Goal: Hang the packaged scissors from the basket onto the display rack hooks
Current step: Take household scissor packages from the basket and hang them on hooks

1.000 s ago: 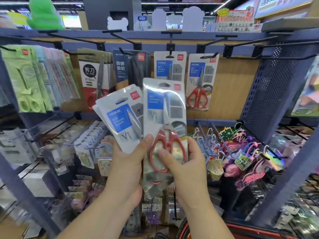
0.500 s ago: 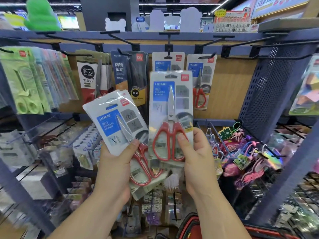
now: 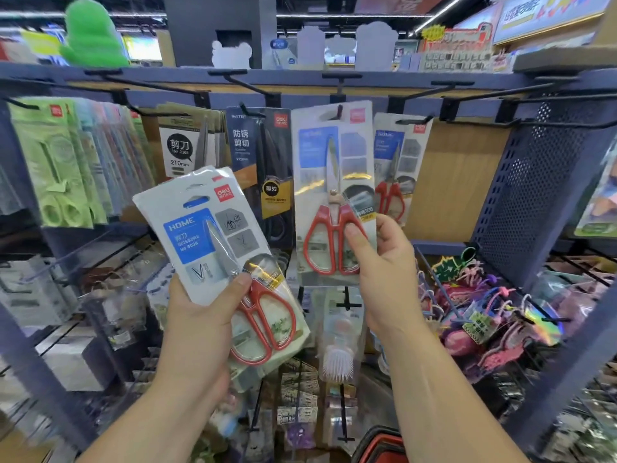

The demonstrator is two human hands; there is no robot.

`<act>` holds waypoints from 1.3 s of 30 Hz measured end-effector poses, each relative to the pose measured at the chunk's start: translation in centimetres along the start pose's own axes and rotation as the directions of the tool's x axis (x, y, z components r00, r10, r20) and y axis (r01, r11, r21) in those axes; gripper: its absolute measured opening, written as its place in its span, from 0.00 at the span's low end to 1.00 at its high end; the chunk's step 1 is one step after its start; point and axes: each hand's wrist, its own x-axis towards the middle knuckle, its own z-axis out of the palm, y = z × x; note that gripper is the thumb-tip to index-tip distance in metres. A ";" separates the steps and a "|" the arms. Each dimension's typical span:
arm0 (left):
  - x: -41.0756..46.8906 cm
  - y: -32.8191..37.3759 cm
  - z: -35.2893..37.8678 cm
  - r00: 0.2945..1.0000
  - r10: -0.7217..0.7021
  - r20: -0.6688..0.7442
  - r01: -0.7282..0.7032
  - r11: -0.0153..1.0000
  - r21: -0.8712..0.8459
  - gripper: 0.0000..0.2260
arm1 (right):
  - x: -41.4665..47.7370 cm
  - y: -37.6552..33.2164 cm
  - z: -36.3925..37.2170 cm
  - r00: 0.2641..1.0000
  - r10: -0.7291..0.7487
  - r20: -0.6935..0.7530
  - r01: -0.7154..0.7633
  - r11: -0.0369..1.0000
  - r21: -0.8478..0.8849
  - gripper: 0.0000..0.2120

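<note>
Pack (image 3: 334, 168) of scissors held up at hook (image 3: 338, 111).
We found the right hand (image 3: 384, 265) pinching its lower part; the left hand (image 3: 200, 319) gripped tilted packs (image 3: 200, 235).

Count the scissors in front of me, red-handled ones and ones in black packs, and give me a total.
Red-handled scissors: 3 (tilted pair in left hand, upright pair in right hand, hanging pair)
Black pack: 1 showing
Total: 4
</note>
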 end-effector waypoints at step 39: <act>-2.8 -0.4 3.1 0.981 -0.181 0.072 0.188 0.974 -0.123 0.21 | -8.9 1.0 0.6 0.950 0.252 0.186 -0.238 0.966 -0.099 0.29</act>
